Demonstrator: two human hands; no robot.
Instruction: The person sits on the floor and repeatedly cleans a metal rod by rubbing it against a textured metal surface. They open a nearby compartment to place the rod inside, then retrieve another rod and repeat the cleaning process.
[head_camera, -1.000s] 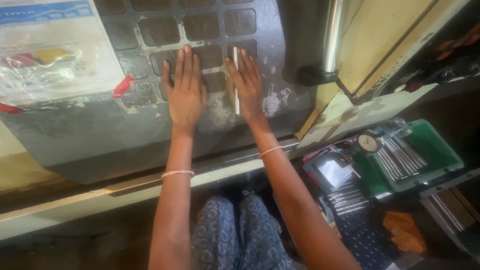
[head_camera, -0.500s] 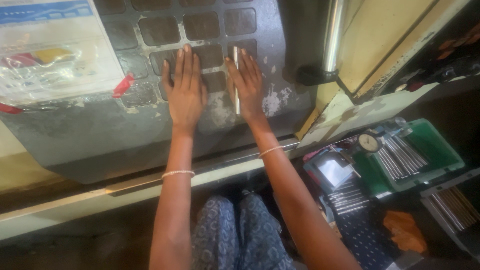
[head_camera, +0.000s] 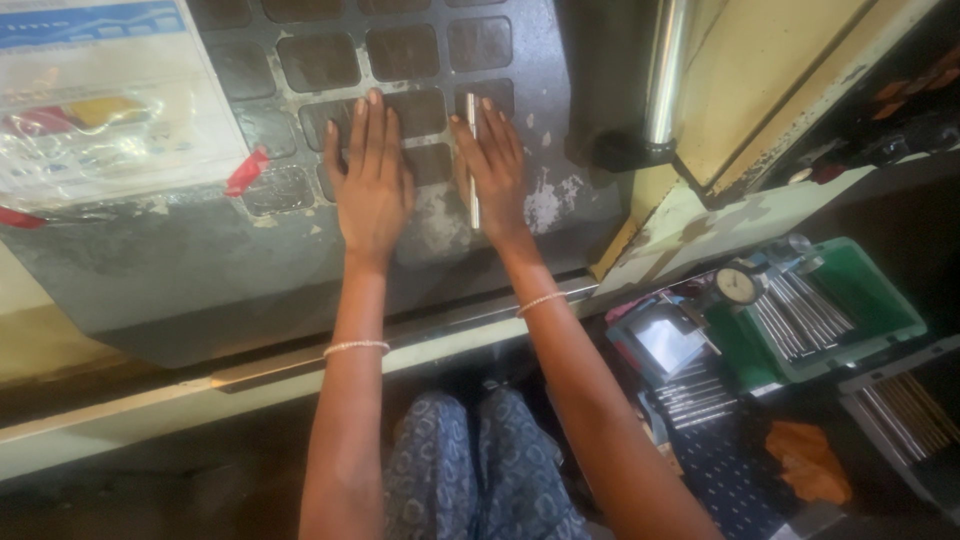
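Grey steel plate (head_camera: 200, 270) with square pockets carries both flat, released hands: left hand (head_camera: 372, 185) unmoved, right hand (head_camera: 497, 175) still resting against a thin metal rod (head_camera: 472, 160).

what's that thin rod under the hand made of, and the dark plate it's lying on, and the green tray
The thin rod looks like bright polished metal, probably steel: it glints silver. It lies under the right hand. The dark plate seems to be dull grey metal, worn, with pale scuffed patches. The green tray looks like moulded plastic, with smooth, evenly coloured walls.
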